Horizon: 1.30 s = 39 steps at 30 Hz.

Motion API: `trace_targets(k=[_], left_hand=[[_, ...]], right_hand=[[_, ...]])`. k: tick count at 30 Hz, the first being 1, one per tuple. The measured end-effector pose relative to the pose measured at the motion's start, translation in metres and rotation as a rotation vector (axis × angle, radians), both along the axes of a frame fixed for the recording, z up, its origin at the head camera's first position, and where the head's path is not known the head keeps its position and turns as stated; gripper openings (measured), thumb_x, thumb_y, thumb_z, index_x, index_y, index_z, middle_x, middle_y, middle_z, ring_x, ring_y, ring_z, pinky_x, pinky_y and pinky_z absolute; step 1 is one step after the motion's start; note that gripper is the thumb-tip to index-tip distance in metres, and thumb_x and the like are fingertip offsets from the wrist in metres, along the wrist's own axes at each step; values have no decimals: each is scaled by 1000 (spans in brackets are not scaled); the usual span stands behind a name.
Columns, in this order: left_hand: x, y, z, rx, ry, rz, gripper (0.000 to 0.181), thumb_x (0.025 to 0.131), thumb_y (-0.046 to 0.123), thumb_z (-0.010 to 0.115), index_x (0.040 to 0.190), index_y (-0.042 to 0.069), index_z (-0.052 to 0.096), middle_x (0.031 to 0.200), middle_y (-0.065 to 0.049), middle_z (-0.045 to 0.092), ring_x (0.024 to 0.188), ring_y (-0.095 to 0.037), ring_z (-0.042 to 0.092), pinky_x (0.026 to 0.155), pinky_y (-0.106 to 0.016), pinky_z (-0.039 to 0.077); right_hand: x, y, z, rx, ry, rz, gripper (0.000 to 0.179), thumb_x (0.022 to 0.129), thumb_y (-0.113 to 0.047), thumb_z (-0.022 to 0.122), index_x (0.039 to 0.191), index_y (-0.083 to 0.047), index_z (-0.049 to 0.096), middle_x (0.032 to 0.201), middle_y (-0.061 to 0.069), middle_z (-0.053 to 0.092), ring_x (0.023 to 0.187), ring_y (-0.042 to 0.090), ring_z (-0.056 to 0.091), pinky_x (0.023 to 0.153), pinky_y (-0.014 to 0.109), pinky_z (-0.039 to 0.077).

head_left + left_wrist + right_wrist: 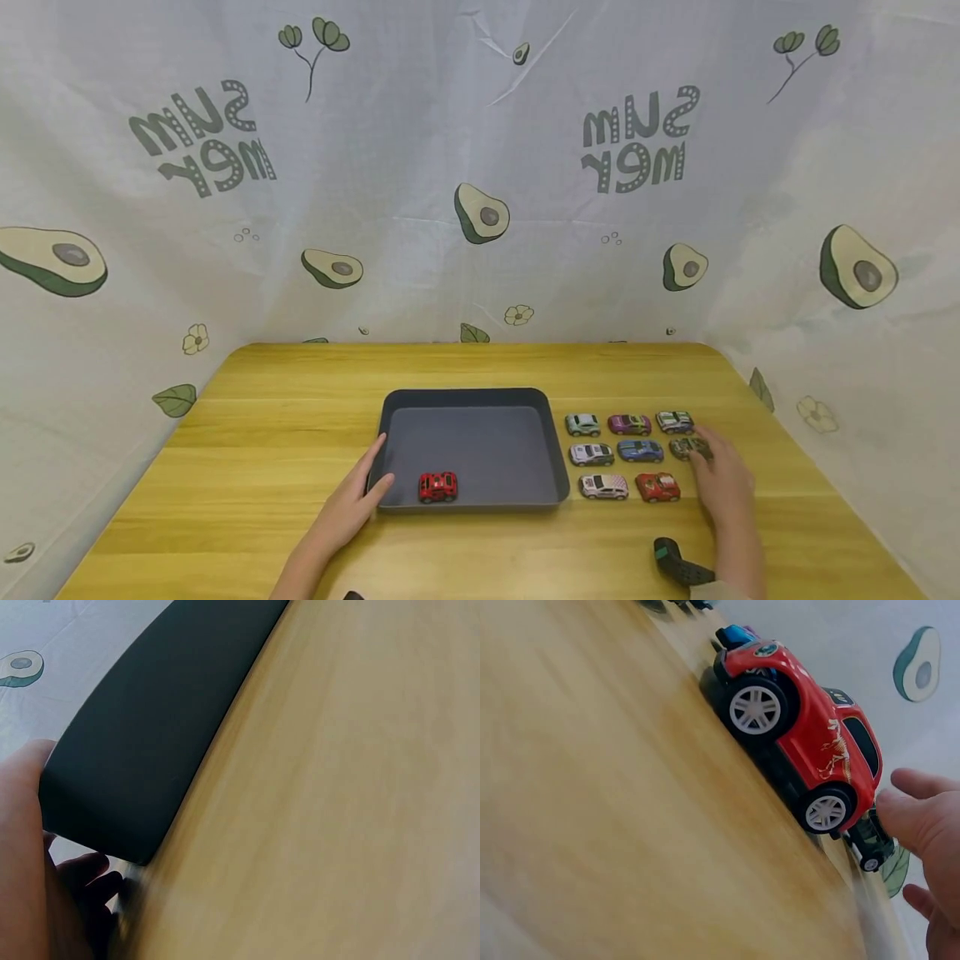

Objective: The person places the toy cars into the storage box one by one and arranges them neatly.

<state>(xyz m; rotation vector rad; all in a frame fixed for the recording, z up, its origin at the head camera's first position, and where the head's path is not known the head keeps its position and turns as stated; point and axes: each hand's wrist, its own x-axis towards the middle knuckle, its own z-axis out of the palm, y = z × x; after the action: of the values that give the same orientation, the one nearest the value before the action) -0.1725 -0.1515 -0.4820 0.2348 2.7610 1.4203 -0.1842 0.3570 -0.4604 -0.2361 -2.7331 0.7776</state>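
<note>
Grey tray [495, 442] was gripped at its side by the left hand [351, 498], red spotted car [438, 487] was seen inside, right of that hand, camouflage car [686, 448] was bracketed by the right hand [724, 477], fingers spread, contact unclear, 7 other cars [641, 451] were ranged to that hand's left

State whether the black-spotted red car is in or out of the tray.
In: the black-spotted red car sits on the floor of the tray, within its walls.

Wood-grain table [225, 467] | grey tray [487, 454] | eight toy cars [641, 451] right of tray
</note>
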Motion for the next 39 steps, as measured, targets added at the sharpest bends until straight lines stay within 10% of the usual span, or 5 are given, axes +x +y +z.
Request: trace_targets(k=[39], left_hand=[[0, 0, -3, 3, 8, 2, 63, 92, 43, 47, 146, 25, 20, 149, -10, 25, 136, -33, 25, 107, -57, 24]], right_hand=[[2, 3, -5, 8, -70, -63, 36, 86, -1, 55, 120, 2, 46, 126, 34, 41, 112, 53, 37, 87, 64, 30]])
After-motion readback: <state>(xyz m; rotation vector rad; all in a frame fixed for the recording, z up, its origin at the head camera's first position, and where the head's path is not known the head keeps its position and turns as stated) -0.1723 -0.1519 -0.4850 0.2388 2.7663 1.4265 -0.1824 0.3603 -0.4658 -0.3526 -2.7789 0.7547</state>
